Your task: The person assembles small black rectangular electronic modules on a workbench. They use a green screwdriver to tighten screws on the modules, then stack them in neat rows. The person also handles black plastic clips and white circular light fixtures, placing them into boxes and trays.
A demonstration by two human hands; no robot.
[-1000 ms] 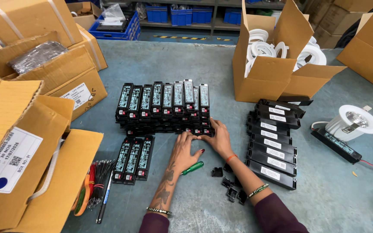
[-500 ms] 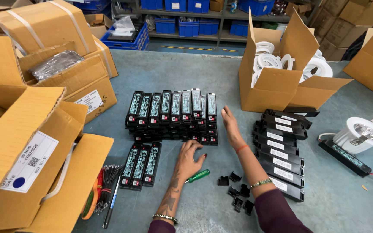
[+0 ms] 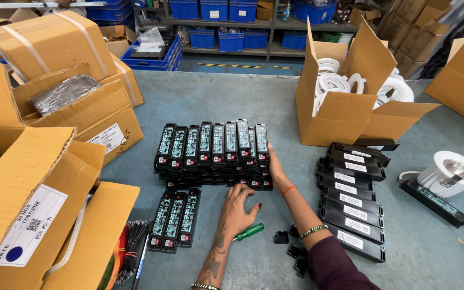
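Here, every place is told from the stacked block of black driver units.

Stacked block of black driver units (image 3: 213,153): stands mid-table, units side by side in layers, green-labelled faces up.
Right hand (image 3: 276,169): flat and open against the block's right end, palm touching the side of the stack, gripping nothing.
Left hand (image 3: 237,207): just in front of the block, fingers spread and bent on the table, tips at the lower front edge; open, holding nothing.
Three loose units (image 3: 176,219): in front of the block's left half, lying side by side (just left of the left hand).
Green-handled screwdriver (image 3: 249,232): in front of the block, beside the left hand, not held.
Row of black cases (image 3: 353,201): right of the block, beyond the right forearm, overlapping one another.
Open carton of white rings (image 3: 345,96): behind and right of the block.
White round lamp (image 3: 452,172): far right of the block.
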